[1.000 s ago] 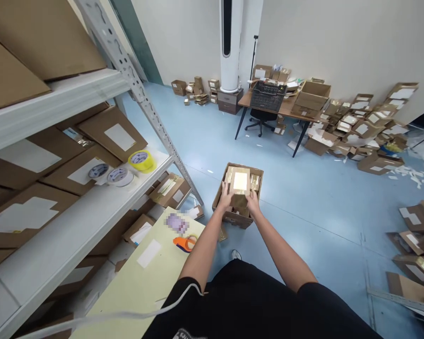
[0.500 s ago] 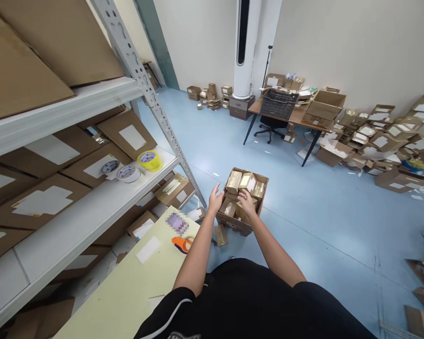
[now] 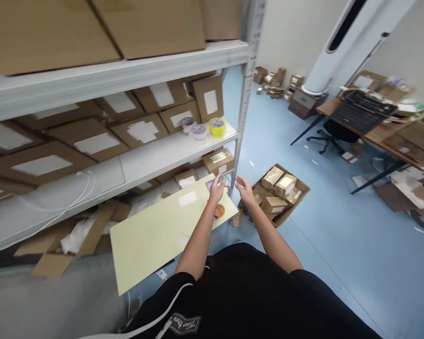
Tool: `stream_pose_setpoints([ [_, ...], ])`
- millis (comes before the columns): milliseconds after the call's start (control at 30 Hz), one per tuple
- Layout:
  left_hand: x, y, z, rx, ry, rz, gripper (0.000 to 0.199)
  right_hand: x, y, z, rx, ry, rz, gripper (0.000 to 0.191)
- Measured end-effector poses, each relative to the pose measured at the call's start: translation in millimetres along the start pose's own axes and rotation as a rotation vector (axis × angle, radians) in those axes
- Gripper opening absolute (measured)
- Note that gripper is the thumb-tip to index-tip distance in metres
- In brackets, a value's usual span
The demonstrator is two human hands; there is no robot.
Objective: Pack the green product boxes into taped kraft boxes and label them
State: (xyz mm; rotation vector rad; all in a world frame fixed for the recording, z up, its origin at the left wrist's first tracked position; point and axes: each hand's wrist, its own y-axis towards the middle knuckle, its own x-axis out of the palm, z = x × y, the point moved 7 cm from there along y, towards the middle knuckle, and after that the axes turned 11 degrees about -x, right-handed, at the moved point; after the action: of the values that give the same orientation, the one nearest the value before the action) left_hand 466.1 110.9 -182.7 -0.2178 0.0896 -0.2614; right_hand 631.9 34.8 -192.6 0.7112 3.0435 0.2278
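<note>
My left hand [image 3: 216,190] is open and holds nothing, over the right end of a pale yellow tabletop [image 3: 155,230]. Just below it lies an orange tape dispenser [image 3: 219,211], partly covered by my wrist. A phone [image 3: 209,184] peeks out beside my fingers. My right hand [image 3: 245,190], also open with fingers apart, is in the air by the left edge of a large open carton [image 3: 301,194]. Several small taped boxes [image 3: 285,185] fill that carton. One small box [image 3: 237,218] is on the floor between table and carton.
On my left stands a metal shelf [image 3: 176,153] with labelled cartons [image 3: 141,132] and rolls of tape [image 3: 217,127]. A wooden desk [image 3: 378,136] with a black crate [image 3: 365,110] is at the right, an office chair [image 3: 330,136] under it. Blue floor [image 3: 339,226] lies between.
My view has swung left. Both hands have come away from the boxes in the carton, the left now over the tabletop. Neither has picked anything up.
</note>
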Motion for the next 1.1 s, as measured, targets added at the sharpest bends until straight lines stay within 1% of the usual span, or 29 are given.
stream_pose_setpoints([
  [100, -71.5, -12, -10, -0.021, -0.014, 0.115, 0.052, 64, -5, 5, 0.010, -0.018, -0.128, 0.051],
  [167, -113.5, -20, -20, -0.049, -0.015, 0.169, 0.051, 99, -10, 12, 0.021, -0.036, -0.176, 0.050],
  [200, -131.8, -25, -26, -0.068, -0.014, 0.191, 0.051, 112, -13, 17, 0.028, -0.048, -0.187, 0.050],
  [267, -162.4, -33, -41, -0.106, -0.011, 0.228, 0.049, 131, -19, 30, 0.053, -0.088, -0.191, 0.051],
  [300, -174.5, -38, -49, -0.126, -0.008, 0.243, 0.048, 136, -22, 39, 0.071, -0.120, -0.187, 0.051],
  [367, -193.2, -48, -69, -0.170, -0.002, 0.262, 0.046, 140, -29, 60, 0.112, -0.224, -0.177, 0.049],
  [467, -212.6, -66, -103, -0.242, 0.006, 0.271, 0.044, 133, -42, 98, 0.206, -0.458, -0.181, 0.035],
  [567, -229.9, -88, -137, -0.310, 0.032, 0.275, 0.041, 126, -66, 143, 0.377, -0.634, -0.229, 0.013],
  [600, -235.9, -95, -148, -0.331, 0.046, 0.280, 0.040, 124, -76, 157, 0.424, -0.663, -0.247, 0.010],
  [700, -250.3, -112, -172, -0.384, 0.095, 0.278, 0.040, 127, -106, 188, 0.476, -0.683, -0.280, 0.016],
  [767, -254.6, -118, -182, -0.404, 0.124, 0.258, 0.040, 130, -123, 202, 0.502, -0.668, -0.255, 0.023],
  [867, -253.4, -119, -188, -0.412, 0.142, 0.223, 0.039, 132, -139, 213, 0.577, -0.654, -0.165, 0.028],
  [933, -249.9, -114, -186, -0.408, 0.134, 0.203, 0.038, 132, -140, 214, 0.614, -0.632, -0.110, 0.027],
  [1000, -246.8, -109, -181, -0.392, 0.115, 0.193, 0.037, 133, -133, 207, 0.614, -0.603, -0.074, 0.028],
  [1100, -246.3, -101, -167, -0.348, 0.079, 0.185, 0.035, 133, -119, 185, 0.541, -0.592, -0.052, 0.033],
])
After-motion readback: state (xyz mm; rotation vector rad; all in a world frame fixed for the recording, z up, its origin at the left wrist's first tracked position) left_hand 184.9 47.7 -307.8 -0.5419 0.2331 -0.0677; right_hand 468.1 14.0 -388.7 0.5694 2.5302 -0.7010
